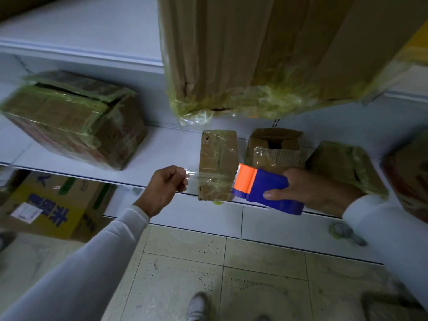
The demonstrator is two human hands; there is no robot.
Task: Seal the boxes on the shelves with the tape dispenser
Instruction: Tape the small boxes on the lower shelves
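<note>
White metal shelving runs across a dim room, above a floor of pale speckled tiles. The middle shelf carries the work; an upper shelf sits above it on the left.

On the middle shelf I count four cardboard boxes: a large taped box at the left with its top flaps gaping, a small narrow box at the front edge, an open box just behind and right of it with flaps standing up, and another taped box further right. A reddish shape at the far right edge may be a fifth, but it is too blurred to say. One tall box, wrapped in yellowish tape, juts out from the shelf above. One yellow printed carton stands on the floor under the shelf at the left.

The small narrow box lies with its long axis running from the shelf's front edge toward the back.

The right hand wraps around the blue and orange tape dispenser, thumb along its side; the dispenser lies crosswise, its orange toothed end pointing left at the box's right side. A strip of clear tape stretches leftward across the box's near end to the left hand, which pinches its free end between thumb and fingers.
</note>
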